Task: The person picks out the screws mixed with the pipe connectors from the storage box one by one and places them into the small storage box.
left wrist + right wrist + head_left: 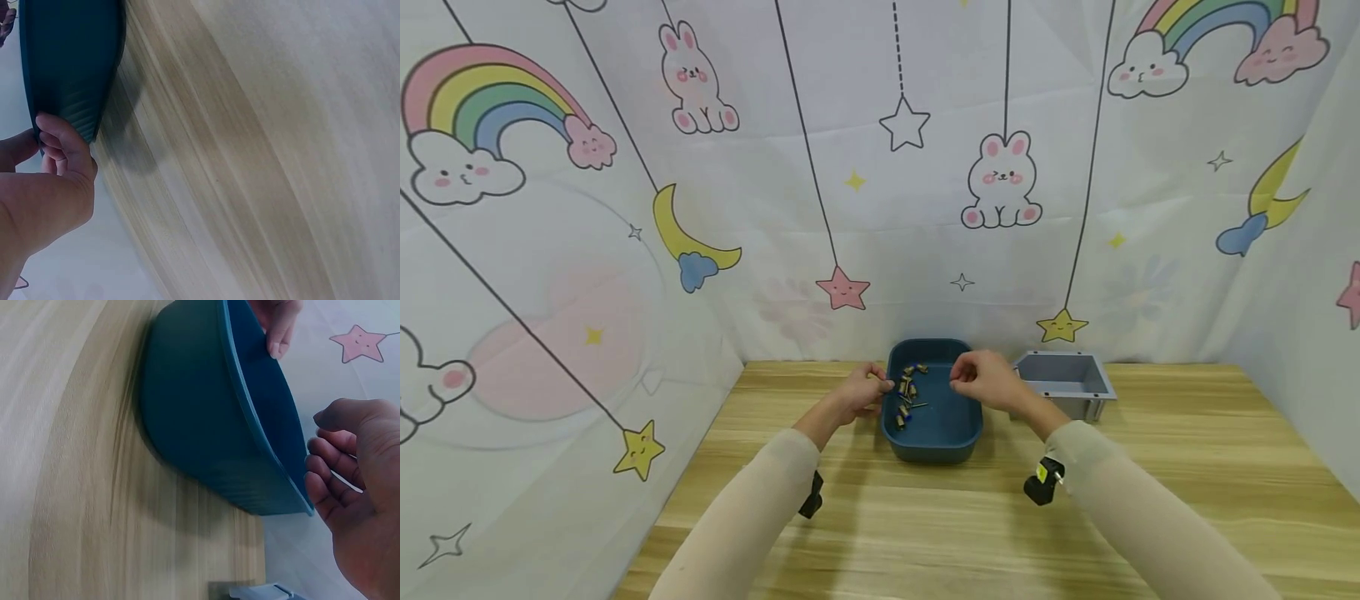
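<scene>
A dark blue tub (958, 433) stands on the wooden table (925, 517) with several small metal parts (907, 393) lying in its left half. My left hand (883, 386) is at the tub's left rim. In the left wrist view its curled fingers (65, 147) grip the tub's (69, 62) wall at the rim. My right hand (957, 383) hovers over the right side of the tub, fingers curled with the tips drawn together. The right wrist view shows nothing in that hand (322, 456), which sits just beside the tub's rim (262, 425).
An open grey box (1063, 382) stands right of the tub, close to my right wrist. A printed cloth backdrop (880, 208) closes off the back and both sides. Bare wooden tabletop stretches in front of the tub.
</scene>
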